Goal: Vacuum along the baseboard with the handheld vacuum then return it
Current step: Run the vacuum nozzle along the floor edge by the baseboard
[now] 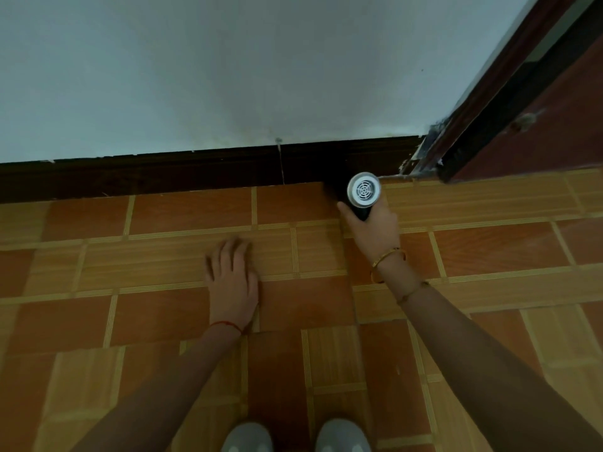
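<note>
At the left, the dark baseboard (163, 174) runs along the foot of the pale wall (228, 66), and nothing shows whether that stretch has been cleaned; no dust is plain on the tiled floor (163, 210) in this dim light. Toward the middle, the left hand (232, 278) lies flat on the tiles, fingers straight and spread, holding nothing (it looks like a brace for a crouch). Further right, the right hand (372, 230) is wrapped around the black body of the handheld vacuum (363, 194), whose round grey vented end faces the camera. The vacuum sits at the baseboard's right end, near the door frame (483, 102).

By my reading the vacuuming is under way at this corner; the return is not yet done, and no resting place for it is in view.

The nozzle is hidden against the dark trim, so contact with the baseboard cannot be told. The shoes (293, 435) are cut off by the bottom edge.
</note>
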`<state>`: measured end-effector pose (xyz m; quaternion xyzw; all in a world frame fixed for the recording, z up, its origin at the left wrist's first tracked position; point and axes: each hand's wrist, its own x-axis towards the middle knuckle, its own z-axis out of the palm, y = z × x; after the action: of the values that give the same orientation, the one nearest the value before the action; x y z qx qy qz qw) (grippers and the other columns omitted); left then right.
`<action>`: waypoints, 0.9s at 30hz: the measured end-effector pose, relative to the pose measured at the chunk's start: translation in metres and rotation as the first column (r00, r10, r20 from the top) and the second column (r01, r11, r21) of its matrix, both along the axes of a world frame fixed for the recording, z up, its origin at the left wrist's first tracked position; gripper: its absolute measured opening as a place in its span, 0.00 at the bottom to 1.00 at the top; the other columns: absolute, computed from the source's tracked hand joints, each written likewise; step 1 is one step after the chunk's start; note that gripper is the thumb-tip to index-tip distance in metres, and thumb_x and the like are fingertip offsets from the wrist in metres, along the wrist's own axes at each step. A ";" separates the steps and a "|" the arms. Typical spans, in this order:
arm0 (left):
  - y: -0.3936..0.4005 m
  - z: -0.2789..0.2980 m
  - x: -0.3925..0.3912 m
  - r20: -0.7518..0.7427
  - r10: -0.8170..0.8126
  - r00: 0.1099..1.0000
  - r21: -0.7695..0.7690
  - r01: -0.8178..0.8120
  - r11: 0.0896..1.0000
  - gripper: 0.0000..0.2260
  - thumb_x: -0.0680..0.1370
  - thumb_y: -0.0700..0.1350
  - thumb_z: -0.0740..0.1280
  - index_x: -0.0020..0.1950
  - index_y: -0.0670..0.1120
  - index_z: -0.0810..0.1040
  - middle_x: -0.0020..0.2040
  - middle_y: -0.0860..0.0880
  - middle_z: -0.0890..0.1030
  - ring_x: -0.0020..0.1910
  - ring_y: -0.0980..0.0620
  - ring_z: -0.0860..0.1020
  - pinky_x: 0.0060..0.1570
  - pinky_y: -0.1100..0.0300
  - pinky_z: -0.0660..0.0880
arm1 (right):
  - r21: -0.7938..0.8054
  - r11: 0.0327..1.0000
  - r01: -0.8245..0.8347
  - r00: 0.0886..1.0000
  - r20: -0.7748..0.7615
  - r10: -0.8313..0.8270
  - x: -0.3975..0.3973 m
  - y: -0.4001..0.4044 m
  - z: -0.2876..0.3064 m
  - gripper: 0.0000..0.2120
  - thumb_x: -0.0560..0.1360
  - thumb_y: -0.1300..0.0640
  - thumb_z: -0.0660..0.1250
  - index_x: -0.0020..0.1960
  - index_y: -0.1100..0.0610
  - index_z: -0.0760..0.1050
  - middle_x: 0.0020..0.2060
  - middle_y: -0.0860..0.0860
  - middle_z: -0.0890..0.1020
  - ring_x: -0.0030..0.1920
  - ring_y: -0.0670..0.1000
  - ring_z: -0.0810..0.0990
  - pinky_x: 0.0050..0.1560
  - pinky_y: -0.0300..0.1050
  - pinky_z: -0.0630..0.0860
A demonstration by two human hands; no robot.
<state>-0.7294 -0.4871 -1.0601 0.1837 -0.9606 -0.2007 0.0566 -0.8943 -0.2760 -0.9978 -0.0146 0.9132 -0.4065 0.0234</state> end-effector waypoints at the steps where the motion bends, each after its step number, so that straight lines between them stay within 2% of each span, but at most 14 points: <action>1: -0.002 0.000 0.002 -0.007 0.024 1.000 0.011 -0.024 1.000 0.22 0.79 0.47 0.52 0.72 0.45 0.68 0.72 0.43 0.68 0.73 0.41 0.64 0.75 0.35 0.53 | -0.004 0.999 -0.033 0.999 0.021 0.034 0.002 -0.008 0.001 0.28 0.72 0.42 0.70 0.64 0.59 0.71 0.49 0.48 0.81 0.48 0.46 0.80 0.40 0.34 0.73; 4: -0.005 0.000 0.008 -0.012 0.058 0.998 0.027 -0.057 0.998 0.23 0.79 0.47 0.52 0.73 0.45 0.68 0.72 0.43 0.68 0.73 0.41 0.64 0.75 0.35 0.53 | -0.025 0.992 -0.122 0.988 0.087 0.124 0.005 -0.030 0.002 0.28 0.70 0.40 0.70 0.61 0.58 0.73 0.49 0.48 0.82 0.48 0.46 0.80 0.38 0.28 0.70; 6: -0.007 0.001 0.013 -0.012 0.061 0.998 0.027 -0.060 0.998 0.23 0.79 0.47 0.52 0.72 0.45 0.68 0.72 0.43 0.68 0.73 0.41 0.64 0.75 0.36 0.53 | -0.057 0.987 -0.152 0.980 0.120 0.158 0.007 -0.040 0.004 0.27 0.70 0.40 0.70 0.60 0.58 0.73 0.47 0.48 0.82 0.45 0.45 0.80 0.37 0.26 0.69; 8: -0.009 0.003 0.016 -0.010 0.066 0.998 0.029 -0.066 0.997 0.23 0.79 0.48 0.52 0.72 0.45 0.69 0.72 0.44 0.68 0.73 0.42 0.64 0.76 0.37 0.52 | -0.109 0.978 -0.180 0.966 0.166 0.196 0.011 -0.047 0.006 0.25 0.71 0.41 0.70 0.56 0.59 0.74 0.41 0.50 0.81 0.38 0.47 0.79 0.35 0.31 0.73; 10: -0.011 0.005 0.019 -0.013 0.076 0.997 0.034 -0.075 0.997 0.23 0.78 0.48 0.52 0.72 0.45 0.69 0.72 0.44 0.69 0.74 0.42 0.63 0.76 0.37 0.52 | -0.225 0.953 -0.202 0.939 0.233 0.254 0.018 -0.052 0.014 0.20 0.72 0.44 0.70 0.48 0.61 0.76 0.34 0.55 0.81 0.31 0.49 0.79 0.32 0.41 0.76; 12: -0.015 0.007 0.023 -0.016 0.082 0.996 0.046 -0.081 0.996 0.22 0.78 0.47 0.53 0.71 0.45 0.70 0.72 0.43 0.69 0.74 0.42 0.62 0.76 0.37 0.53 | -0.417 0.899 -0.133 0.899 0.332 0.286 0.028 -0.057 0.026 0.16 0.74 0.47 0.70 0.44 0.61 0.76 0.31 0.58 0.80 0.27 0.51 0.78 0.31 0.45 0.77; 15: -0.022 0.010 0.029 -0.024 0.050 0.998 0.049 -0.049 0.998 0.21 0.79 0.47 0.54 0.70 0.45 0.70 0.71 0.43 0.70 0.73 0.44 0.63 0.76 0.39 0.54 | -0.581 0.810 0.083 0.835 0.485 0.262 0.040 -0.061 0.042 0.15 0.75 0.48 0.69 0.46 0.61 0.75 0.30 0.54 0.79 0.26 0.49 0.77 0.29 0.43 0.77; 17: -0.025 0.014 0.033 -0.050 0.021 0.999 0.070 -0.017 0.997 0.19 0.79 0.46 0.56 0.69 0.45 0.70 0.70 0.44 0.71 0.72 0.46 0.64 0.76 0.42 0.53 | -0.634 0.752 0.180 0.764 0.571 0.299 0.045 -0.059 0.048 0.17 0.74 0.46 0.68 0.46 0.61 0.75 0.30 0.53 0.78 0.26 0.49 0.76 0.28 0.41 0.76; 19: -0.027 0.020 0.037 -0.076 0.003 0.997 0.116 0.006 0.993 0.19 0.79 0.45 0.56 0.68 0.45 0.71 0.69 0.45 0.73 0.70 0.47 0.65 0.74 0.47 0.54 | -0.666 0.719 0.200 0.692 0.615 0.378 0.050 -0.054 0.049 0.18 0.73 0.43 0.68 0.45 0.59 0.76 0.32 0.53 0.77 0.27 0.49 0.75 0.29 0.41 0.75; 21: -0.028 0.027 0.040 -0.066 -0.015 0.998 0.146 0.024 0.989 0.19 0.79 0.47 0.54 0.68 0.45 0.72 0.67 0.46 0.75 0.68 0.47 0.68 0.71 0.50 0.59 | -0.686 0.700 0.199 0.634 0.635 0.442 0.057 -0.048 0.048 0.18 0.72 0.41 0.68 0.43 0.58 0.75 0.32 0.52 0.77 0.28 0.49 0.74 0.28 0.40 0.74; 23: -0.027 0.032 0.044 -0.034 -0.044 0.998 0.148 0.048 0.988 0.21 0.80 0.49 0.53 0.68 0.45 0.73 0.64 0.47 0.76 0.66 0.47 0.70 0.70 0.49 0.62 | -0.717 0.663 0.213 0.589 0.636 0.499 0.066 -0.044 0.045 0.18 0.72 0.41 0.67 0.42 0.57 0.74 0.32 0.52 0.75 0.27 0.49 0.73 0.28 0.39 0.73; 27: -0.026 0.035 0.052 -0.012 -0.094 0.996 0.103 0.095 0.990 0.19 0.80 0.49 0.53 0.67 0.47 0.74 0.65 0.48 0.76 0.68 0.48 0.70 0.73 0.48 0.58 | -0.760 0.591 0.269 0.527 0.630 0.571 0.084 -0.038 0.040 0.18 0.73 0.42 0.66 0.42 0.58 0.73 0.31 0.52 0.73 0.27 0.49 0.71 0.28 0.40 0.72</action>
<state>-0.6774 -0.5128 -1.0249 0.1401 -0.9563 -0.2534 0.0412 -0.8104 -0.3144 -0.9583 0.0809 0.4971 -0.7139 0.4865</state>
